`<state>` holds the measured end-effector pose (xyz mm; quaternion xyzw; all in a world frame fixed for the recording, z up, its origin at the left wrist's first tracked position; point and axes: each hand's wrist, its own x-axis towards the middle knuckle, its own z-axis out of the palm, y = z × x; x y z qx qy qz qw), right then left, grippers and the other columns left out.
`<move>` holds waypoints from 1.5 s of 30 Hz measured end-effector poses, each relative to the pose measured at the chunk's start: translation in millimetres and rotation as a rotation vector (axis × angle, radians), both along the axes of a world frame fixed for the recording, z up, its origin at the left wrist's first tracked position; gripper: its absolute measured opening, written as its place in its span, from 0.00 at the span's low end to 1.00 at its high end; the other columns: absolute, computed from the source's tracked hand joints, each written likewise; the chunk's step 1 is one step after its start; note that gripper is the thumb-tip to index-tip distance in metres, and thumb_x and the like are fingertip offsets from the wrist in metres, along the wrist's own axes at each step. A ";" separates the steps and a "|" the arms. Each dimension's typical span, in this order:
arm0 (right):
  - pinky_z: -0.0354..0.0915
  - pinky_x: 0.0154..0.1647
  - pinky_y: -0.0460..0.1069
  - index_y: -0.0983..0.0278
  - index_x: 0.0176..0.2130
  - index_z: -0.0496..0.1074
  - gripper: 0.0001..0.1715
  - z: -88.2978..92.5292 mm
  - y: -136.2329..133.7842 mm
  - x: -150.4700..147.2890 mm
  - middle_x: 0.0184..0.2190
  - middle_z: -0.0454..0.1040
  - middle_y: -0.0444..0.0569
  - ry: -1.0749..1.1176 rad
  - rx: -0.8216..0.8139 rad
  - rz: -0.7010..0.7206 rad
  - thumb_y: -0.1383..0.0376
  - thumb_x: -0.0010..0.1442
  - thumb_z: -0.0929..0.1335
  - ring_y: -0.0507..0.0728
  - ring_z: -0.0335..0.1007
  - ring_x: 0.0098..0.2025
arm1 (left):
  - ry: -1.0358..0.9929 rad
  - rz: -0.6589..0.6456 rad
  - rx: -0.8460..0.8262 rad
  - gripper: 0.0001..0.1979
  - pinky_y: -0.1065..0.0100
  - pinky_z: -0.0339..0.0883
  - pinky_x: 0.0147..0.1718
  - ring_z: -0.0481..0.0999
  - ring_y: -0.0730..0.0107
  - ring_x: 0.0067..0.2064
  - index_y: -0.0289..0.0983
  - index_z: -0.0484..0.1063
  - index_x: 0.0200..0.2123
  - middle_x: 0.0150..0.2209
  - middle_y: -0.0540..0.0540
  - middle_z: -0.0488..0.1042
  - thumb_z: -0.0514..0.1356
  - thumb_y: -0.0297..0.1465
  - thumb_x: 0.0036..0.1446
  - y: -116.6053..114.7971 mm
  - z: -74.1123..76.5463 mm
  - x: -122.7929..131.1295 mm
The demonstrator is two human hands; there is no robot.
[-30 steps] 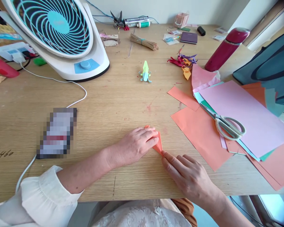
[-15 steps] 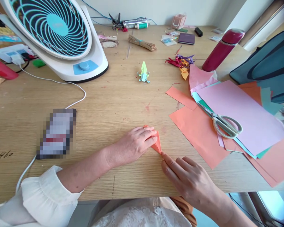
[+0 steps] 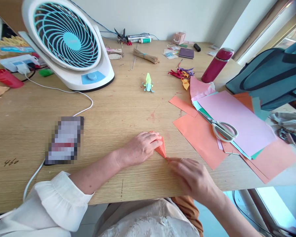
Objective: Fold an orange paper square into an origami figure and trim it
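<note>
A small folded orange paper (image 3: 161, 149), narrowing to a point toward me, lies on the wooden table near its front edge. My left hand (image 3: 143, 146) is over its upper part, fingers together, holding it against the wood and hiding much of it. At the pointed lower end, the fingers of my right hand (image 3: 193, 176) are closed on the tip; this hand is slightly blurred. Farther back stands a small yellow-green and light-blue folded paper figure (image 3: 148, 83), apart from both hands.
Orange sheets (image 3: 199, 140), a pink sheet (image 3: 236, 121) and scissors (image 3: 223, 130) lie at right. Behind them stand a dark red flask (image 3: 215, 67) and a teal bag (image 3: 263, 75). A white fan (image 3: 98, 79) and a cabled phone (image 3: 65, 140) are at left.
The view has tilted and shifted, so everything sits a little differently in it. My left hand stays on the orange paper. My right hand has moved slightly at the tip and is now blurred.
</note>
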<state>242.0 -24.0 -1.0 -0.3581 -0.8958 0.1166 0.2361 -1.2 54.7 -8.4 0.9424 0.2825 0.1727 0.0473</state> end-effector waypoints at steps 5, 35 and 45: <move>0.67 0.36 0.49 0.61 0.42 0.73 0.11 -7.6 10.5 13.4 0.35 0.77 0.48 0.313 -0.234 -0.479 0.67 0.68 0.61 0.55 0.74 0.35 | -0.097 0.020 -0.080 0.08 0.58 0.69 0.53 0.74 0.60 0.52 0.36 0.70 0.46 0.51 0.41 0.74 0.55 0.30 0.67 4.2 -5.0 -0.4; 0.64 0.35 0.50 0.61 0.43 0.75 0.16 -9.7 36.4 -12.3 0.35 0.78 0.47 0.221 -0.343 -0.585 0.55 0.65 0.63 0.56 0.70 0.32 | -0.190 -0.002 -0.279 0.25 0.56 0.64 0.55 0.69 0.57 0.52 0.39 0.67 0.54 0.50 0.42 0.71 0.68 0.35 0.54 11.5 -0.3 -2.9; 0.60 0.32 0.47 0.63 0.36 0.73 0.08 3.7 77.0 -43.6 0.33 0.71 0.45 0.175 -0.501 -0.382 0.64 0.53 0.71 0.52 0.65 0.31 | -0.362 -0.039 -0.349 0.38 0.49 0.59 0.63 0.62 0.55 0.63 0.43 0.51 0.67 0.62 0.39 0.63 0.66 0.30 0.58 13.8 -6.2 -9.1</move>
